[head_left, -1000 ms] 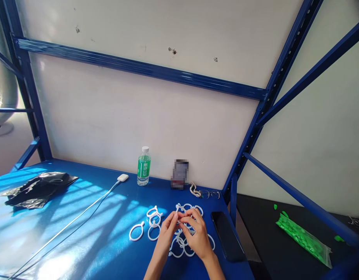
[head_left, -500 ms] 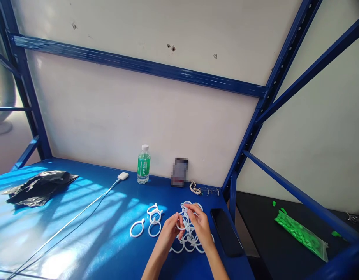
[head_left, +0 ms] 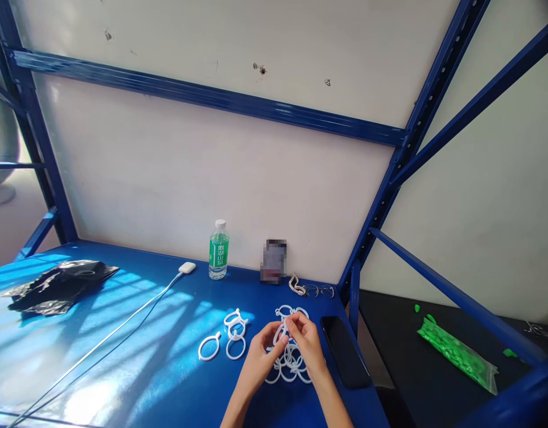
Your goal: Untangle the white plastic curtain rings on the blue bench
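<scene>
White ring [head_left: 277, 334] up between both hands, over the pile of white rings [head_left: 288, 375] on the blue surface [head_left: 167, 368]. Left hand [head_left: 261, 352]: fingers closed on the ring. Right hand [head_left: 304, 337]: fingers pinched narrow at its upper end; exact grip partly hidden. Single loose ring [head_left: 208, 347] and small cluster of rings [head_left: 236, 348] lie left of the hands. Black phone [head_left: 345, 352] flat on the right, green-labelled bottle [head_left: 218, 252] upright near the wall [head_left: 189, 178].
</scene>
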Demonstrator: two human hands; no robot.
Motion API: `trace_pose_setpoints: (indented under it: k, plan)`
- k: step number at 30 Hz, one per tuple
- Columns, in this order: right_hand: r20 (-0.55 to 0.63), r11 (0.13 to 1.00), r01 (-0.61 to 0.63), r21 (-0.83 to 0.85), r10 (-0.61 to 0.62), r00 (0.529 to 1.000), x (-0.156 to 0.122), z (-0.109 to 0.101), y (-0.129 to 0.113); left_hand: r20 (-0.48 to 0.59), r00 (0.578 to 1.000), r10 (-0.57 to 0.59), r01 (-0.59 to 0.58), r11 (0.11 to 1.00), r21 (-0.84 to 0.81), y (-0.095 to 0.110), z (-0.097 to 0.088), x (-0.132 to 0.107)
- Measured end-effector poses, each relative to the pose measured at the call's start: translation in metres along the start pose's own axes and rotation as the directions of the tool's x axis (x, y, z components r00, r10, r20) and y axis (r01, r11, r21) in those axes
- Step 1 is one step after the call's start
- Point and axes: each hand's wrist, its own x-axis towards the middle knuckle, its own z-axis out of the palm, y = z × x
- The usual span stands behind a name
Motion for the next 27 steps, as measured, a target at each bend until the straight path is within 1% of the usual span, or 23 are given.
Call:
trace_pose_setpoints:
  k: [3, 6, 11, 16, 19, 21, 23, 24, 26, 27]
  plan:
    - [0.031, 0.994, -0.053, 0.099, 0.050, 0.998, -0.001, 0.001, -0.004, 0.044, 0.999, -0.016, 0.019, 0.997, -0.077, -0.001, -0.002, 0.000]
    - [0.061, 0.978, -0.097, 0.182, 0.087, 0.994, -0.002, 0.000, -0.006, 0.051, 0.998, -0.040, 0.044, 0.994, -0.096, -0.002, -0.003, 0.001]
    - [0.108, 0.963, -0.138, 0.231, 0.115, 0.987, -0.003, -0.002, -0.004, 0.007, 0.996, -0.089, 0.089, 0.992, -0.085, -0.002, -0.006, 0.001]
    - [0.163, 0.934, -0.175, 0.312, 0.129, 0.978, -0.002, -0.004, 0.004, -0.021, 0.997, -0.068, 0.066, 0.995, -0.078, -0.001, -0.004, -0.002]
    - [0.173, 0.936, -0.184, 0.298, 0.137, 0.975, -0.002, -0.001, 0.009, -0.064, 0.997, -0.048, 0.047, 0.999, -0.011, 0.001, -0.003, -0.008]
    - [0.152, 0.962, -0.165, 0.218, 0.134, 0.979, -0.003, 0.003, 0.011, -0.137, 0.990, -0.024, 0.038, 0.994, 0.102, 0.001, -0.005, -0.013]
    - [0.126, 0.983, -0.138, 0.123, 0.122, 0.984, -0.003, 0.006, 0.011, -0.245, 0.968, 0.045, 0.019, 0.967, 0.253, 0.001, -0.013, -0.019]
    - [0.111, 0.988, -0.130, 0.089, 0.120, 0.987, -0.002, 0.007, 0.010, -0.305, 0.947, 0.102, 0.008, 0.941, 0.339, 0.000, -0.020, -0.022]
    - [0.071, 0.990, -0.129, 0.058, 0.125, 0.990, -0.001, 0.007, 0.007, -0.418, 0.878, 0.233, 0.019, 0.856, 0.516, -0.003, -0.039, -0.028]
    - [0.043, 0.989, -0.133, 0.060, 0.130, 0.991, -0.001, 0.005, 0.005, -0.468, 0.835, 0.289, 0.061, 0.797, 0.600, -0.004, -0.051, -0.031]
